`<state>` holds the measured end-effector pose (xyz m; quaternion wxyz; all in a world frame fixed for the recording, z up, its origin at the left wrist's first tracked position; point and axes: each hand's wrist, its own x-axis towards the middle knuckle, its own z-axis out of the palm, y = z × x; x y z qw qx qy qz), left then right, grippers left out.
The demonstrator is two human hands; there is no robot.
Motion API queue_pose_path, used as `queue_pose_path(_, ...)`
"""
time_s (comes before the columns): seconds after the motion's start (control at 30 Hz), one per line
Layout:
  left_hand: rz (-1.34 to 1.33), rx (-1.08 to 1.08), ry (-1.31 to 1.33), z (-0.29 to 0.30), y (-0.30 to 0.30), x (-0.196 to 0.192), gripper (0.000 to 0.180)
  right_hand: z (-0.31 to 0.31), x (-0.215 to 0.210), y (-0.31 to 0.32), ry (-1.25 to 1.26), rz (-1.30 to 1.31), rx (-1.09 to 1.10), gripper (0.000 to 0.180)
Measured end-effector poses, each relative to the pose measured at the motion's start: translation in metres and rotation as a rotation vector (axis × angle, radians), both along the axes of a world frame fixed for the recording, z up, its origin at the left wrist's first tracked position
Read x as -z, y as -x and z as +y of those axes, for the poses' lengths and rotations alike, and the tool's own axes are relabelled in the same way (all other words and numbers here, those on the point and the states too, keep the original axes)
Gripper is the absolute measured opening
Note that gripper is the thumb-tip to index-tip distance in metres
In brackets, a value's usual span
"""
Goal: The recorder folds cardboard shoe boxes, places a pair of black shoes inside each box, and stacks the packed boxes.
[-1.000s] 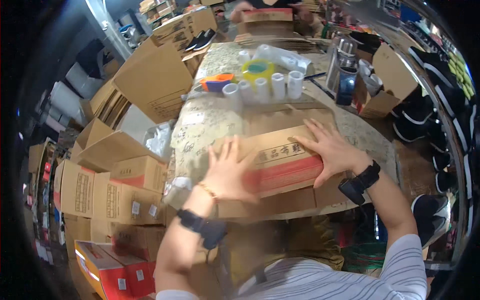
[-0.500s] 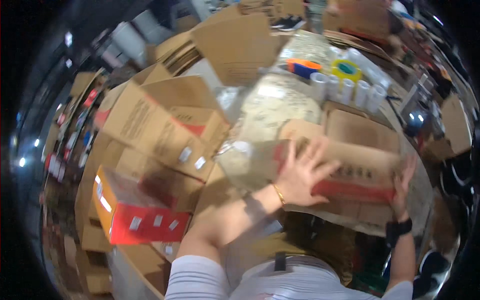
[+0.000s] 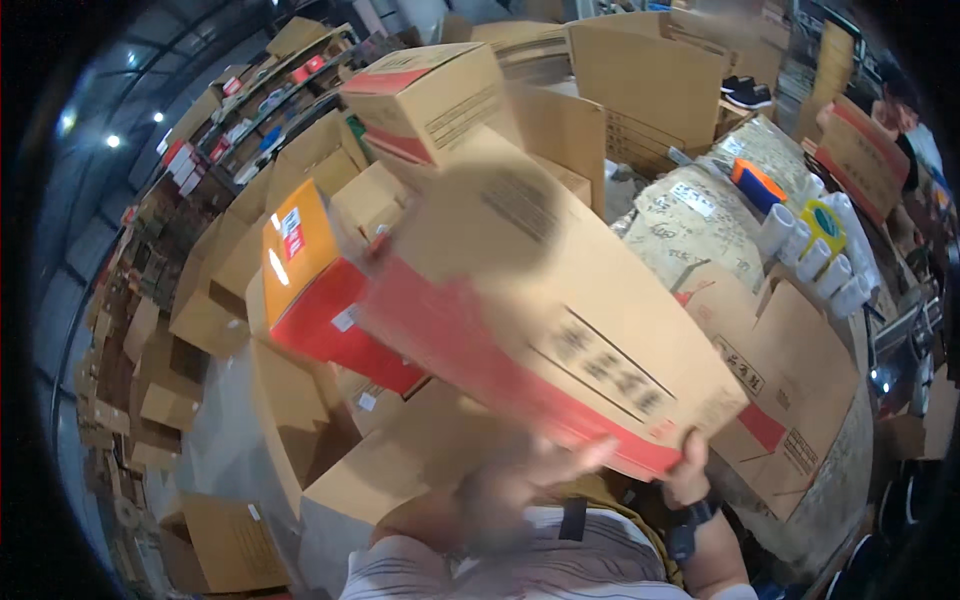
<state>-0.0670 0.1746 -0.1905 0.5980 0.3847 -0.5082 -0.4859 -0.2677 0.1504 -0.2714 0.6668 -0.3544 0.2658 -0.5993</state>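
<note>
Dozens of brown cardboard cartons [image 3: 300, 420] are seen heaped on the floor across the left and centre of the view, with more stacked on shelving [image 3: 230, 120] at the upper left. A tabletop [image 3: 700, 215] under a patterned cover is seen at the right, and a flattened carton [image 3: 790, 380] with a red mark is laid on its near part.

One long cardboard box [image 3: 540, 310], brown with a red band along its lower edge, is held raised in mid-air across the middle of the view, tilted so that its far end is high at the upper left and its near end is low at the lower right. It is held clear of the tabletop and in front of the heaped cartons. A smaller orange and red box [image 3: 310, 280] is seen just behind its far end, and a closed brown carton with a red stripe [image 3: 430, 95] is seen above that.

The right hand [image 3: 686, 478] is clamped on the lower near corner of the box, fingers curled up against its underside; a dark wristband is worn below it. The left hand [image 3: 560, 462] is pressed under the near edge of the box, but it is blurred, so the set of its fingers cannot be told.

Several white rolls [image 3: 815, 255] are stood in a row on the far part of the tabletop, with a yellow tape roll [image 3: 825, 222] and an orange dispenser [image 3: 755, 183] beside them.
</note>
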Motion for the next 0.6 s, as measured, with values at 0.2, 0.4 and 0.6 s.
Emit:
queue_pose_path(0.2, -0.038, -0.350, -0.105, -0.011, -0.076, -0.052, 0.065, -0.029, -0.032, -0.120, -0.117, -0.196, -0.302, 0.065)
queue_pose_path(0.4, 0.166, -0.331, -0.070, -0.015, -0.086, 0.015, 0.088, -0.019, 0.020, -0.128, -0.325, -0.262, -0.313, 0.056)
queue_pose_path(0.6, 0.079, -0.561, -0.004, 0.012, -0.093, 0.052, 0.065, -0.020, -0.056, -0.159, -0.300, 0.001, -0.271, 0.080)
